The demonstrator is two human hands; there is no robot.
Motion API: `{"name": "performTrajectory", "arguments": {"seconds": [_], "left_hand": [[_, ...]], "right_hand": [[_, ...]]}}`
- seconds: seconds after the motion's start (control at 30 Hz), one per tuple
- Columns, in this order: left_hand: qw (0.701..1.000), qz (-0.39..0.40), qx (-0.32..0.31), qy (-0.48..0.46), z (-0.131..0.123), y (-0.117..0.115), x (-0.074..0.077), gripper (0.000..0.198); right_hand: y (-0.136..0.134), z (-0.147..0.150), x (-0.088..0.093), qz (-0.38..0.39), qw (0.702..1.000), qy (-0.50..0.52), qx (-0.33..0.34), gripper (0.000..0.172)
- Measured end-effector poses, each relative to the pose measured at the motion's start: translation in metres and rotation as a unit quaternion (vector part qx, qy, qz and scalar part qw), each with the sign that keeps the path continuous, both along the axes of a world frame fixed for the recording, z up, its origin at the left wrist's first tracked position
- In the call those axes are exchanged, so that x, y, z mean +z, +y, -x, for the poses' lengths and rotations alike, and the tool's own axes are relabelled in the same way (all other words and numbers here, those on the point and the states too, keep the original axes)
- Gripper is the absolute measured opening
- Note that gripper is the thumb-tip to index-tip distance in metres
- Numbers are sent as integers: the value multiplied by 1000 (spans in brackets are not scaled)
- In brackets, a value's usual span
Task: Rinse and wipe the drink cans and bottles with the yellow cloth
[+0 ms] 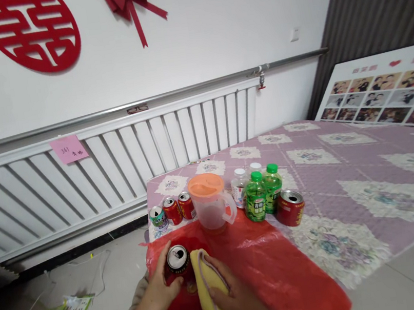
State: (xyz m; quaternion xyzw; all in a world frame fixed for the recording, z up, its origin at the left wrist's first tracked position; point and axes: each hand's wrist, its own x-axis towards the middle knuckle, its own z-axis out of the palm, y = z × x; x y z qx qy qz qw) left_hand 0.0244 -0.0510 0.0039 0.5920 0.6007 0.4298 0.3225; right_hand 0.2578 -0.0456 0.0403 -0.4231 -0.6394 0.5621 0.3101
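My left hand [158,290] is wrapped round a red drink can [178,263] that stands upright on a red plastic sheet [271,270], its opened silver top facing up. My right hand [234,298] presses a yellow cloth [207,289] against the can's right side, fingers curled over the cloth. Both hands are at the near left corner of the bed.
Behind the hands stand a clear jug with an orange lid [211,201], three small cans [172,210], two green bottles [263,193], two white-capped bottles [240,183] and a tilted red can [290,207]. The patterned purple bedspread [350,175] stretches right. A white radiator [78,179] lines the wall.
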Motion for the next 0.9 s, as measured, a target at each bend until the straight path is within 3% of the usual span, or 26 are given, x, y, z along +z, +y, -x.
{"name": "performTrajectory", "arguments": {"seconds": [0.13,0.4,0.7,0.8,0.9], "left_hand": [[1000,1,-19,-10,6,1,2,74],[993,-73,72,58,-7,9,-8,67],[987,-69,132,64,-19,14,0,61],[990,-58,126,29,-20,15,-2,62],[996,-46,78,-13,-13,13,-4,69]], "right_hand": [[1,-1,1,-8,1000,-3,8,68],[3,-1,-3,-15,1000,0,-7,69],[6,0,-6,-16,1000,14,1,69],[5,1,-8,-11,1000,15,-2,69],[5,1,-8,-7,1000,14,-4,68]]}}
